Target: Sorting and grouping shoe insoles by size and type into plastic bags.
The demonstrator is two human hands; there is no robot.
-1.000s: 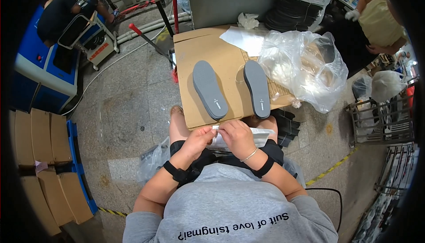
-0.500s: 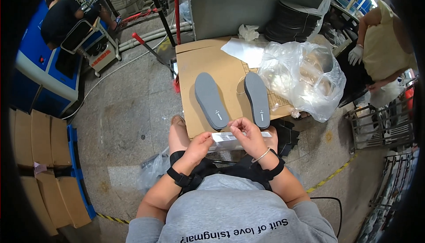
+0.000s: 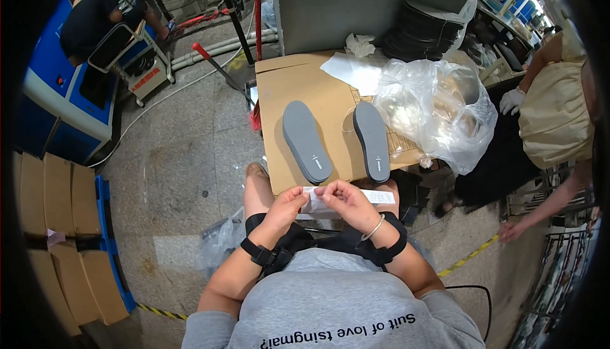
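Note:
Over my lap, just off the near edge of the cardboard, I hold a narrow white strip (image 3: 377, 196) that looks like a sheet of labels. My left hand (image 3: 287, 208) pinches its left end between thumb and fingers. Close beside it, my right hand (image 3: 348, 201) has thumb and fingertips pressed together at the same end, and the strip passes behind this hand and out to the right. Whether a separate piece sits in the fingertips is hidden. Two grey insoles lie ahead on the cardboard: a left one (image 3: 305, 139) and a right one (image 3: 371, 138), each with small white print.
The cardboard sheet (image 3: 274, 127) carries a clear plastic bag (image 3: 438, 111) and white paper (image 3: 349, 73). Dark stacked pieces (image 3: 422, 31) stand behind. A person (image 3: 553, 101) leans in at right near a metal rack (image 3: 565, 273). Boxes (image 3: 60, 196) stand left; another person (image 3: 92, 25) sits far left.
My right hand has come back from near the left insole's tip onto the strip, beside my left hand. The person at right has leaned closer, an arm reaching down.

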